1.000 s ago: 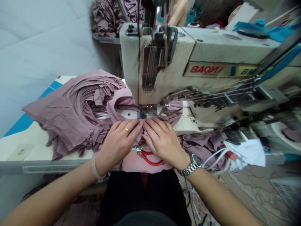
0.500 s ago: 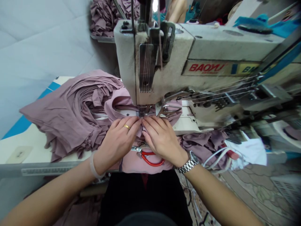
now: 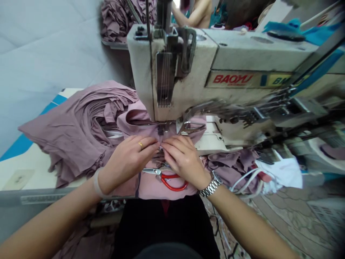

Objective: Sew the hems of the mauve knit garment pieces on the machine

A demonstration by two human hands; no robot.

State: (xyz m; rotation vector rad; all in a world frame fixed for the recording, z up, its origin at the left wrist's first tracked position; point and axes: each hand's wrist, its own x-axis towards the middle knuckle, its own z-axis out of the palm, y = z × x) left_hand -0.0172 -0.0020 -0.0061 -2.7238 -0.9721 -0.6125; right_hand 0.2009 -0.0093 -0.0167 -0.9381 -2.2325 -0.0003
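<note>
Left hand [image 3: 129,156] and right hand [image 3: 185,158] ease slightly back from the steel presser foot [image 3: 163,128], fingers together, seemingly pinching the smooth mauve fabric piece [image 3: 149,131] beneath it; best kept flat, fingertips clear.

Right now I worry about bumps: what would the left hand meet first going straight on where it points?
Most likely the right hand: its fingertips lie just past those of the left hand at the cloth, though the gap is hard to judge.
</note>
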